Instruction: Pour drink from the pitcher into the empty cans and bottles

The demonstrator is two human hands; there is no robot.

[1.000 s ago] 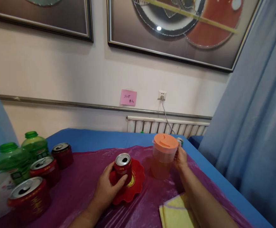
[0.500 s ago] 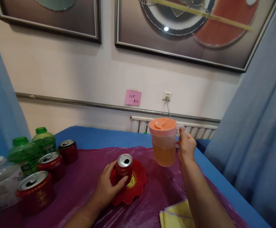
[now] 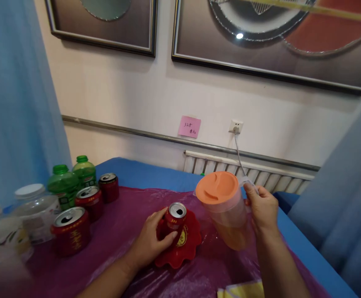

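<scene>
My left hand (image 3: pixel 152 240) is wrapped round a small red can (image 3: pixel 174 219) with an opened silver top. The can stands on a red scalloped dish (image 3: pixel 193 236) with a yellow emblem. On the right, my right hand (image 3: pixel 263 207) grips the handle of a clear plastic jug (image 3: pixel 230 223) with an orange lid. The jug leans with its top toward the can and holds amber liquid. A gap separates its spout from the can.
Red cans (image 3: pixel 71 231), green-capped bottles (image 3: pixel 63 184) and clear jars (image 3: pixel 36 211) stand at the left on purple sheeting (image 3: pixel 112 244). A folded yellow cloth (image 3: pixel 242 290) lies near the front edge. Blue curtains hang on both sides.
The jug has gone from upright to tilted toward the can, with my right hand turning it. The view has swung left, showing more jars. My left hand keeps its hold on the can.
</scene>
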